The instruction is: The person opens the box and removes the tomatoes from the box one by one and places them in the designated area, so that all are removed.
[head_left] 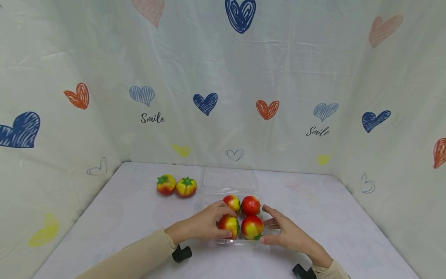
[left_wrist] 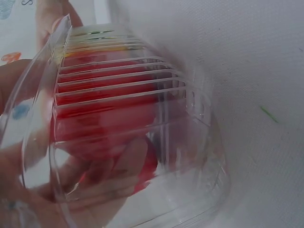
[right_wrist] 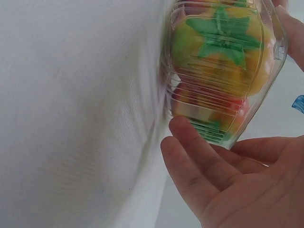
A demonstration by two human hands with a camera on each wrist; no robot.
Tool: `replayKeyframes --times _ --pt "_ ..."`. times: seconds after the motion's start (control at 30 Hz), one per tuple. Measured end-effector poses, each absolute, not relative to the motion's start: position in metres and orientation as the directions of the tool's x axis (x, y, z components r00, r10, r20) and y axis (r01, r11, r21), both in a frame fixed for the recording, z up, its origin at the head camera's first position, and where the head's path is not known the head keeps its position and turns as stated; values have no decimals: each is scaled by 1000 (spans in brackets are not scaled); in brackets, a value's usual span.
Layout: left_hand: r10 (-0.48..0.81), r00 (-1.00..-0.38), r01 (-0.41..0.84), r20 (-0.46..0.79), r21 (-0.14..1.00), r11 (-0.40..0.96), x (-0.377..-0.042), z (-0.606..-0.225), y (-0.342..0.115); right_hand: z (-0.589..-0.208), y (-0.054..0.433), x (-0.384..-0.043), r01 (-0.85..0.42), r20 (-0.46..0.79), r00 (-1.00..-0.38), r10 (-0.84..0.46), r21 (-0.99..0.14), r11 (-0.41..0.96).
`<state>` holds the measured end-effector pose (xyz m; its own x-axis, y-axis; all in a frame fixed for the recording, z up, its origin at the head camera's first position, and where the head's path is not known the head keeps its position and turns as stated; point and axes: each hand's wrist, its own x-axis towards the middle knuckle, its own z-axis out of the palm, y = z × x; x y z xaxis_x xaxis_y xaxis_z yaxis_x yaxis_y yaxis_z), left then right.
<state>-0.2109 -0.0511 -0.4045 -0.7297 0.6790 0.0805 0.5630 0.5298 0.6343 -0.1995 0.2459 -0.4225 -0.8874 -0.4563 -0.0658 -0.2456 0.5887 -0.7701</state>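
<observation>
A clear plastic clamshell box [head_left: 229,181] lies with its lid folded back, and its base holds several red-and-yellow tomatoes. My left hand [head_left: 208,221] reaches over the left wall, its thumb and fingers gripping the front-left tomato [head_left: 228,224]. Seen through the ribbed plastic in the left wrist view, the fingers lie against a red tomato [left_wrist: 102,109]. At the right wall is my right hand [head_left: 290,231], with fingers extended and nothing in its grasp. Its fingertips come close to the box's corner in the right wrist view, where a green star-shaped leaf [right_wrist: 223,35] tops a tomato.
Two more tomatoes, one on the left [head_left: 166,184] and one beside it [head_left: 186,187], sit on the white table [head_left: 115,217] left of the lid. A curtain [head_left: 289,69] printed with hearts surrounds the table at the back and sides.
</observation>
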Motion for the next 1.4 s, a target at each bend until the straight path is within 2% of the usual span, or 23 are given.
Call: replayKeyframes --times 0.3,0.87,1.4 --pt "670 -737 556 89 643 526 -210 -403 -54 -418 245 -198 -234 -67 -883 -465 -795 559" --pt "626 -774 456 93 768 450 -208 -388 -70 -418 245 -199 -226 -68 -883 -464 -806 548" --pt "579 -800 451 158 795 406 -204 -378 -87 -418 244 -199 -220 -76 -889 -451 -794 567"
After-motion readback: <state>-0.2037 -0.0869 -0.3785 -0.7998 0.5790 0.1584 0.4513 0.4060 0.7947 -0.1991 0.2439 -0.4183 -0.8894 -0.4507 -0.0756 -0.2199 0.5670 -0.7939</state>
